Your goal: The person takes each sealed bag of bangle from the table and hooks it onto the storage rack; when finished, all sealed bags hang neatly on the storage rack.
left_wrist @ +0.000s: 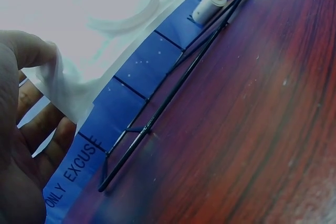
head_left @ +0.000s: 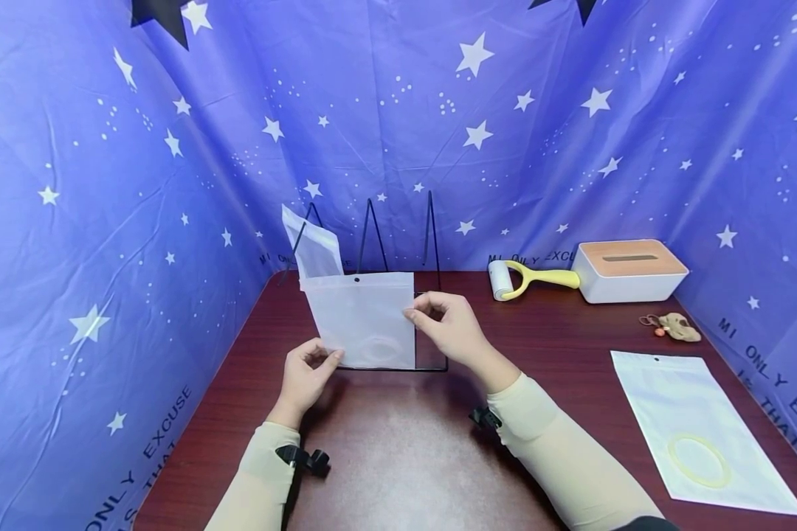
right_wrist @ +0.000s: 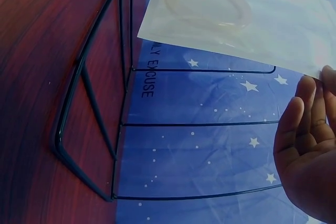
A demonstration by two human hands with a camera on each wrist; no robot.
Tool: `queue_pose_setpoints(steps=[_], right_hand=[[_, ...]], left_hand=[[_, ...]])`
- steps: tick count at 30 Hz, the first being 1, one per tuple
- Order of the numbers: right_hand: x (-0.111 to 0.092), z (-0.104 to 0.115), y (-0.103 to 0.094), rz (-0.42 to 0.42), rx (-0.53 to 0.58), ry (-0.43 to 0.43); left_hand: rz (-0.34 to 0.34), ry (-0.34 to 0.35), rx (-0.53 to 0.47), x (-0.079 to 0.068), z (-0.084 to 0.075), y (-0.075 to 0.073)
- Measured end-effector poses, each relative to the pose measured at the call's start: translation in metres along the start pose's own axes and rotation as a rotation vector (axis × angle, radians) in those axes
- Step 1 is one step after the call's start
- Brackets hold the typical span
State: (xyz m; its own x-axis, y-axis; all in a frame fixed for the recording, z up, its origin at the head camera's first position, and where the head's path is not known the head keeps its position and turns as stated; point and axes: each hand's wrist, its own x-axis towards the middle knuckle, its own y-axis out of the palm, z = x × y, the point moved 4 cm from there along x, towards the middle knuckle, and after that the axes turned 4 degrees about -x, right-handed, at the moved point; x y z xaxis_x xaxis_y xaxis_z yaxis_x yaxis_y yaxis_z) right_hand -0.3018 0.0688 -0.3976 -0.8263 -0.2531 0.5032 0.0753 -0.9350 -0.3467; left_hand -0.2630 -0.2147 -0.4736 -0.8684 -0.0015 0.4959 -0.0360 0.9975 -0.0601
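- I have the white zip pouch [head_left: 361,317] upright at the front of the black wire rack [head_left: 432,369]; I can't tell whether its lower edge touches the wire
- My left hand [head_left: 308,375] pinches its lower left corner, my right hand [head_left: 450,324] its right edge, both just in front of the rack
- I judge it light, limp and a little slick: the film already creases under my left thumb, and the pale ring [right_wrist: 248,11] inside likely weighs down the bottom
- Edges and corners look the best hold, kept lightly taut so it doesn't sag; breakage seems unlikely
- Another pouch [head_left: 325,254] leans in the rack's left end, partly behind mine, and the upright hoops could snag a floppy edge
- Right of the rack on the table [head_left: 405,457], well apart and out of my way: lint roller [head_left: 534,276], tissue box [head_left: 631,287], beige charm [head_left: 680,327] and a flat pouch [head_left: 684,398] showing a yellow ring [head_left: 673,451]
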Motion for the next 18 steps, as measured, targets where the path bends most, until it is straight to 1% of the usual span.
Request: queue_pose_setpoints(steps=[5,12,15,18], right_hand=[[0.002,0.001,0.002,-0.001,-0.019,0.010],[0.001,0.031,-0.004,0.007,-0.002,0.001],[0.003,0.033,-0.005,0.004,-0.002,-0.007],[0.005,0.031,-0.005,0.001,-0.007,-0.013]], left_hand=[[-0.005,0.000,0.014,0.000,0.000,0.000],[-0.019,-0.013,0.000,0.002,0.001,0.000],[-0.019,-0.010,0.031,0.003,0.001,0.001],[-0.044,-0.025,0.074,0.005,0.004,0.002]])
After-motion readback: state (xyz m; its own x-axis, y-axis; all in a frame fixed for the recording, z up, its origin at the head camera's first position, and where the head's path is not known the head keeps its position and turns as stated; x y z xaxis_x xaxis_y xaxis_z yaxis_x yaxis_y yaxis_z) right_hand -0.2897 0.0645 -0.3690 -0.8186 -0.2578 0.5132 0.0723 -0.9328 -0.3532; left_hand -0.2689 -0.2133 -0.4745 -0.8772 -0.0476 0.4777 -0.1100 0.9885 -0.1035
